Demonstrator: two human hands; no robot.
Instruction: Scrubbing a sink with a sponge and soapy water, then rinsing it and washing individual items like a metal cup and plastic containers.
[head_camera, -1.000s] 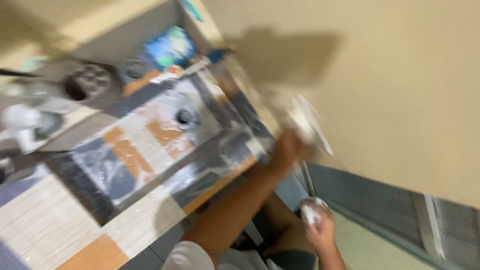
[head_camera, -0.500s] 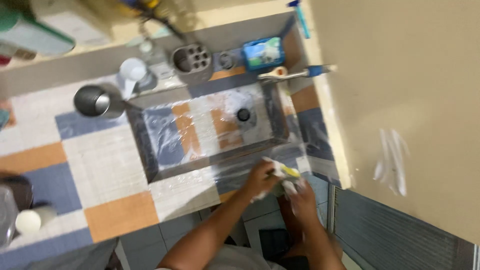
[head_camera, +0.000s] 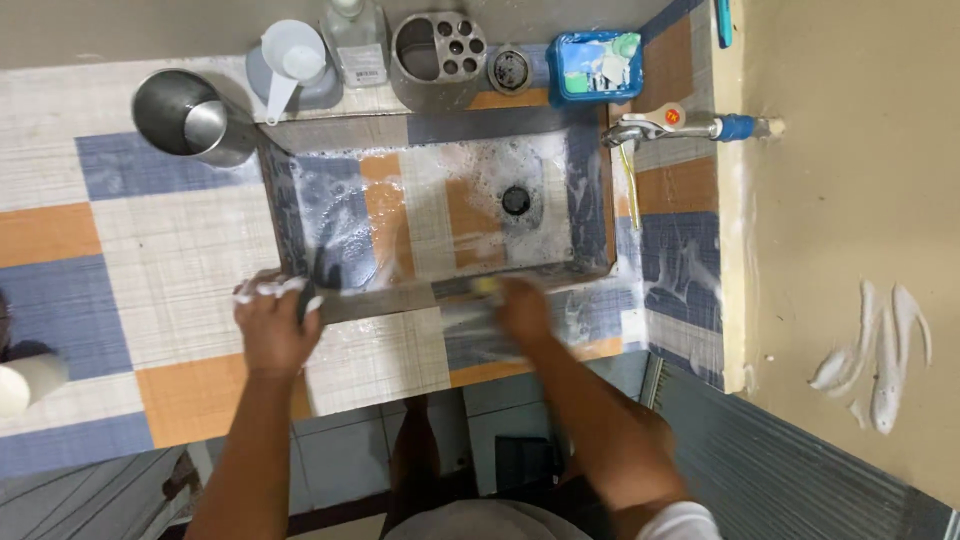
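Half a second earlier both hands were bunched together over a yellow sponge at the near right edge of the sink; now they are spread well apart along the sink's near rim. The left hand (head_camera: 272, 325) is laid on the rim at the sink's near left corner, fingers curled and flecked with foam; whether anything is gripped under it cannot be told. The right hand (head_camera: 520, 308) is blurred and is pressed on the rim to the right, with a bit of the yellow sponge (head_camera: 487, 287) showing at its fingertips, so scrubbing of the rim appears to be in progress. The tiled sink (head_camera: 440, 215) beyond the hands is coated with suds around the drain (head_camera: 516, 200). The desk (head_camera: 190, 270) is tiled in white, orange and blue. Beyond the sink a steel cup (head_camera: 190, 115) and a blue tub (head_camera: 595, 65) are set, with a tap (head_camera: 665, 125) to the right. Foam streaks (head_camera: 880, 355) are seen on the beige wall.
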